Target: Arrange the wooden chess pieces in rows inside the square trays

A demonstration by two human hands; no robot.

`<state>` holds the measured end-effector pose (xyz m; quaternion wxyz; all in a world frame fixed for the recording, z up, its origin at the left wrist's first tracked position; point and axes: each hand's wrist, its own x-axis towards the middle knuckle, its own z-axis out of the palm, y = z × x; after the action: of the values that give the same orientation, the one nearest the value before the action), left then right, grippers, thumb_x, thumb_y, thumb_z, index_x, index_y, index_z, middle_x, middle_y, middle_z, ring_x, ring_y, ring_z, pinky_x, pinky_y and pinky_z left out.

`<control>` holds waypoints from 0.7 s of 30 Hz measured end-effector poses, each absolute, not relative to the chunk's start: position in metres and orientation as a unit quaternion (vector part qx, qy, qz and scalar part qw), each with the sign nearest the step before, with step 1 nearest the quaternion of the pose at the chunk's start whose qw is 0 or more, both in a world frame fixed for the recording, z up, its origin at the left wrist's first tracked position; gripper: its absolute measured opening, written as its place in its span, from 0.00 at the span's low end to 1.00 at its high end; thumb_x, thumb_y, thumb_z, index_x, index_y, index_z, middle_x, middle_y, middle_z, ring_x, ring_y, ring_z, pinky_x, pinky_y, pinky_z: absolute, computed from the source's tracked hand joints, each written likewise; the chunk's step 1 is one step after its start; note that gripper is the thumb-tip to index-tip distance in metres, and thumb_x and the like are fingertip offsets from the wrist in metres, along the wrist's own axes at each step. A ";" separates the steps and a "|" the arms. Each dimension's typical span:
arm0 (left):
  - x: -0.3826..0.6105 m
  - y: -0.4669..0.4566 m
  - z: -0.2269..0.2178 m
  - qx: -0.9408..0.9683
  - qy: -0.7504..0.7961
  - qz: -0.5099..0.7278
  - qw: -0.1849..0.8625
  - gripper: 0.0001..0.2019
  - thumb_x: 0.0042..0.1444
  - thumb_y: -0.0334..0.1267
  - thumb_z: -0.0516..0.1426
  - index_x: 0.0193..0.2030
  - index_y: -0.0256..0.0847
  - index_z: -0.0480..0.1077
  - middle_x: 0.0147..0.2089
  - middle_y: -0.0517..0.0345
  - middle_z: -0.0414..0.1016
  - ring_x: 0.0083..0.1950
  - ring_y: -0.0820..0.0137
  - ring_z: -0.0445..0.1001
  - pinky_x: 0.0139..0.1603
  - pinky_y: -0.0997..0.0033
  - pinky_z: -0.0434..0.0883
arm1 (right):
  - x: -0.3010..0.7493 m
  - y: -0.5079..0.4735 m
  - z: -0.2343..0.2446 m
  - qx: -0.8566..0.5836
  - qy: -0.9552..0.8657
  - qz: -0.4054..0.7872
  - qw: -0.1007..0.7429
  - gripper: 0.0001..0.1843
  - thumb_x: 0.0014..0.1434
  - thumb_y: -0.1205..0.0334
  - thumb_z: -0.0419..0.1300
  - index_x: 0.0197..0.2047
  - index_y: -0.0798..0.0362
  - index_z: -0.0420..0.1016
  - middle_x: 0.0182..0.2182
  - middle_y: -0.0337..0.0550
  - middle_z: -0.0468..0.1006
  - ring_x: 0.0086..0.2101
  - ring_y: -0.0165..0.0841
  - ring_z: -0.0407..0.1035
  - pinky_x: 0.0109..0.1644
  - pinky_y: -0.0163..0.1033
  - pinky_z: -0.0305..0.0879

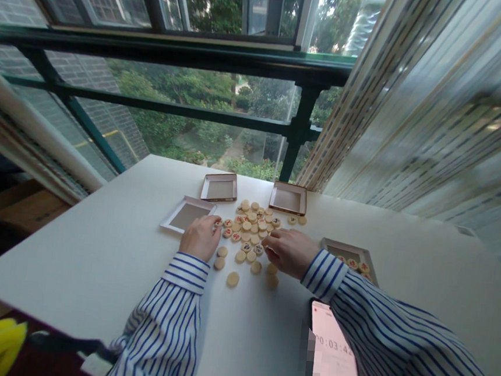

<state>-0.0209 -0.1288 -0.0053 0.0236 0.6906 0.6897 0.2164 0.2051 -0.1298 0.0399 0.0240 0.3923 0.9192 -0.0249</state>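
A loose heap of round wooden Chinese chess pieces lies on the white table, some showing red or black characters and others plain side up. At the left side of the heap, my left hand has its thumb and fingertips closed around a red-marked chess piece. My right hand reaches into the heap's right side with fingers curled together; what lies between the fingertips is hidden. Several plain pieces are spread in front of the heap. Beyond my right hand, an open box holds several red-marked pieces.
Three shallow box trays stand around the heap: one at left, one at back left and one at back right. A phone with a running timer lies under my right forearm. Windows and a green railing border the far side.
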 end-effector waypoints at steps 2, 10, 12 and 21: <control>-0.021 -0.126 -0.007 0.693 0.688 0.214 0.012 0.12 0.52 0.36 0.50 0.42 0.39 0.69 0.40 0.52 0.74 0.39 0.64 0.70 0.40 0.65 0.66 | 0.201 -0.128 0.041 0.396 0.917 -0.027 0.026 0.13 0.57 0.63 0.47 0.37 0.54 0.71 0.34 0.47 0.74 0.35 0.33 0.67 0.33 0.35 0.54; -0.022 -0.122 -0.015 0.697 0.689 0.198 -0.038 0.12 0.53 0.36 0.50 0.42 0.40 0.69 0.43 0.52 0.74 0.43 0.60 0.68 0.41 0.62 0.63 | 0.185 -0.118 0.039 0.381 0.923 -0.042 0.022 0.15 0.57 0.62 0.47 0.43 0.53 0.71 0.36 0.48 0.74 0.39 0.35 0.67 0.36 0.36 0.57; -0.022 -0.121 -0.016 0.695 0.687 0.205 -0.043 0.11 0.53 0.36 0.50 0.42 0.41 0.69 0.43 0.52 0.74 0.45 0.60 0.68 0.41 0.61 0.62 | 0.181 -0.115 0.036 0.380 0.924 -0.043 0.018 0.15 0.58 0.61 0.46 0.43 0.53 0.71 0.36 0.47 0.74 0.38 0.36 0.67 0.37 0.37 0.58; -0.022 -0.117 -0.020 0.697 0.682 0.219 -0.032 0.11 0.54 0.37 0.50 0.42 0.42 0.69 0.42 0.52 0.75 0.46 0.61 0.67 0.45 0.60 0.58 | 0.161 -0.102 0.030 0.389 0.920 -0.048 0.027 0.15 0.57 0.60 0.47 0.41 0.53 0.72 0.36 0.48 0.74 0.39 0.37 0.67 0.36 0.38 0.58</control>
<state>-0.0224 -0.1174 -0.0202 -0.0321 0.6970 0.6820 0.2194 0.1609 -0.1024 0.0299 0.0270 0.3891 0.9196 -0.0481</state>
